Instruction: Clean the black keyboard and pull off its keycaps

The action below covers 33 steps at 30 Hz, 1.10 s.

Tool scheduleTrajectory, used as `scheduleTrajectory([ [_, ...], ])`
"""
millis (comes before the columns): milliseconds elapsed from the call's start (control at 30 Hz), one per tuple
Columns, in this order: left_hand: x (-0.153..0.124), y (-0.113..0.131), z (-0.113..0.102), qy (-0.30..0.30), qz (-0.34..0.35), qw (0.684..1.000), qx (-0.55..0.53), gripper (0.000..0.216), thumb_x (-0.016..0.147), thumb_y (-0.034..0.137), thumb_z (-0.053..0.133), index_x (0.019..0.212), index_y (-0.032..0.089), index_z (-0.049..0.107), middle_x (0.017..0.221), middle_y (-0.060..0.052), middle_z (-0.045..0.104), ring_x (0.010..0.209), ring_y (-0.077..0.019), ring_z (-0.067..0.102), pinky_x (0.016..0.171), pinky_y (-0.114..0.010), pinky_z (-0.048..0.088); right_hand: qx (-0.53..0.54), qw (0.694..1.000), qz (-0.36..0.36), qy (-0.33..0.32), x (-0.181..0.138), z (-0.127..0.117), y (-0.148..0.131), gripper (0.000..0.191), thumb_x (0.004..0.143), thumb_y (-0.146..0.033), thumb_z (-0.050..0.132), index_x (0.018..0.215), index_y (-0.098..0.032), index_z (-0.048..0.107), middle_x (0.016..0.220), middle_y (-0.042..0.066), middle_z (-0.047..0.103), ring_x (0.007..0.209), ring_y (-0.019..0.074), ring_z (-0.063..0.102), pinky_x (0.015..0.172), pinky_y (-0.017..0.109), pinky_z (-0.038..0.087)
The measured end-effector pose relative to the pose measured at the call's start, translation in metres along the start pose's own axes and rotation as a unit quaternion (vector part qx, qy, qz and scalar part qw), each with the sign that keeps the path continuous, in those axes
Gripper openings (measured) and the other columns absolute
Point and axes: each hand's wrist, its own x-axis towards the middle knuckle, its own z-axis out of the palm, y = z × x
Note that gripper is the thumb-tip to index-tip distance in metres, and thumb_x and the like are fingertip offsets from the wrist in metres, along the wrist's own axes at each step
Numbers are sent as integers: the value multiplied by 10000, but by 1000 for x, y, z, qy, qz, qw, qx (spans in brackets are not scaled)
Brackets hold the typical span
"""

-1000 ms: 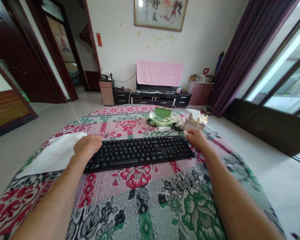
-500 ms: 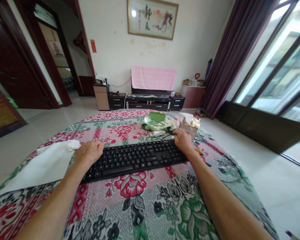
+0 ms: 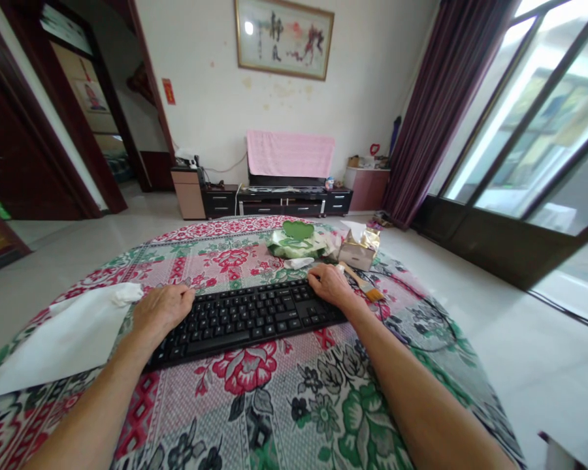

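Note:
A black keyboard (image 3: 245, 316) lies across a round table covered by a floral cloth (image 3: 284, 391). My left hand (image 3: 161, 310) grips the keyboard's left end, fingers curled over its far edge. My right hand (image 3: 329, 285) holds the right end near the far corner, fingers bent down over the keys. A white sheet of paper (image 3: 61, 339) with a crumpled white tissue (image 3: 126, 294) lies just left of my left hand. A brush with a wooden handle (image 3: 362, 284) rests on the cloth right of my right hand.
Beyond the keyboard sit a green wet-wipe pack (image 3: 296, 240), a small white tube (image 3: 298, 262) and a gold tissue box (image 3: 357, 251). A black cable (image 3: 421, 320) loops on the table's right side. A low TV cabinet (image 3: 284, 199) stands against the far wall; glass doors fill the right.
The view has swung right, so everything sits further left in frame. My right hand moved from the keyboard's far right corner inward over the keys, and the brush came into sight.

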Motion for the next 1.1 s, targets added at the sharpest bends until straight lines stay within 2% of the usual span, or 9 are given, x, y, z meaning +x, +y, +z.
scheduleTrajectory([
  [167,0,0,1,3,1,1000,1,432,832,412,296,770,232,684,875,-117,699,848,-314,634,685,-363,444,20,1000,15,-8,-1,4,2,352,842,-290,400,637,-166,658,659,49,654,613,133,543,574,226,299],
  [267,-1,1,-2,-8,-8,1000,-3,424,834,409,298,785,237,683,893,-122,697,858,-320,632,683,-373,444,54,998,21,-9,0,-1,13,356,837,-297,395,640,-165,660,631,28,638,583,120,524,564,216,303],
  [400,-2,3,-6,-23,-6,1000,-17,399,832,382,316,808,230,685,907,-114,696,852,-317,631,689,-377,446,82,986,147,9,-2,-24,50,295,805,-293,443,742,-163,700,636,12,631,609,120,544,556,202,327],
  [500,-2,4,-7,-25,-5,1000,-17,379,827,367,337,822,215,684,915,-108,695,846,-310,627,708,-380,446,46,968,237,-66,-10,-39,76,253,763,-272,493,661,-165,698,581,12,612,577,122,530,529,208,337],
  [633,0,4,-6,-30,-9,999,-4,390,829,384,328,835,216,680,947,-110,691,874,-311,623,729,-385,446,77,936,294,-176,-19,-40,87,168,706,-234,544,687,-188,705,546,1,607,537,113,533,516,203,371],
  [700,1,3,-6,-41,-10,999,4,413,834,386,300,846,220,677,975,-119,685,895,-316,622,738,-391,448,94,930,305,-181,-19,-35,88,156,689,-227,553,708,-187,703,549,0,605,531,112,535,508,203,379],
  [833,2,3,-6,-56,-2,998,13,442,840,389,263,871,222,671,978,-130,682,925,-321,619,758,-397,445,75,939,293,-161,-17,-29,94,137,649,-211,574,699,-200,700,618,-1,625,589,122,552,517,207,382],
  [1000,2,3,-5,-56,-16,998,10,432,833,403,272,867,238,669,996,-123,682,934,-326,620,754,-394,444,32,942,300,-148,-19,-25,100,154,647,-310,603,656,-177,681,577,29,596,593,161,553,521,244,388],
  [1100,2,3,-4,-51,-12,999,8,430,832,408,274,847,234,667,991,-126,683,925,-324,622,754,-391,443,29,943,301,-142,-21,-18,102,134,649,-251,590,707,-179,686,613,34,613,626,169,573,548,243,403],
])
